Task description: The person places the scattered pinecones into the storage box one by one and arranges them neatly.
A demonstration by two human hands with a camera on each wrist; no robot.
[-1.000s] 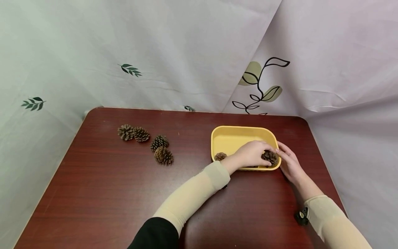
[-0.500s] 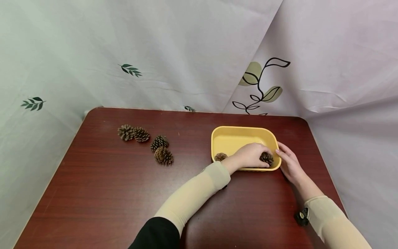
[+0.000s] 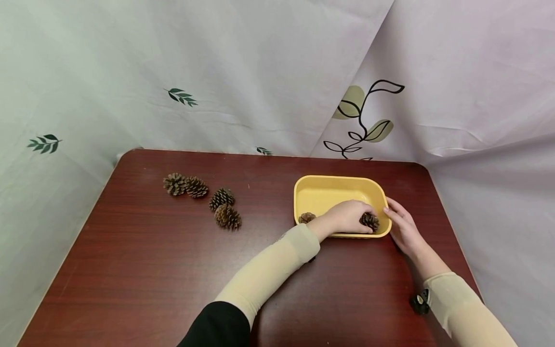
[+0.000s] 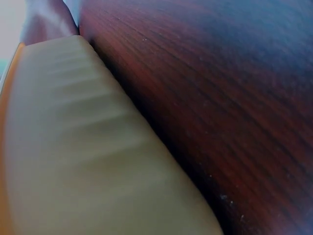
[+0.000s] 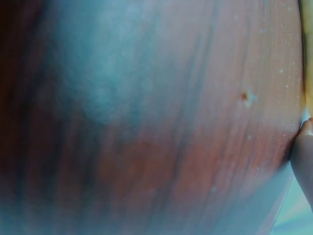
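A yellow plastic basket [image 3: 328, 187] sits on the table toward the right. My left hand [image 3: 349, 216] reaches down into it and holds a brown pine cone [image 3: 369, 221] close to the front wall. Another pine cone [image 3: 307, 218] lies at the basket's front left, partly hidden by my left forearm. With the thumb over the rim and the fingers along the outside, my right hand [image 3: 405, 229] grips the basket's right end. In the left wrist view only the basket's outer wall [image 4: 88, 132] and the table appear. A finger [image 5: 304, 152] shows at the right wrist view's edge.
Two pine cones [image 3: 185, 185] lie side by side on the dark red wooden table [image 3: 143, 270] at the back left. Two more pine cones [image 3: 225, 208] touch each other nearer the middle. A pale printed cloth [image 3: 243, 72] hangs behind the table.
My left hand has drawn the pine cone slightly left, away from the basket's right end. The right hand has stayed in place.
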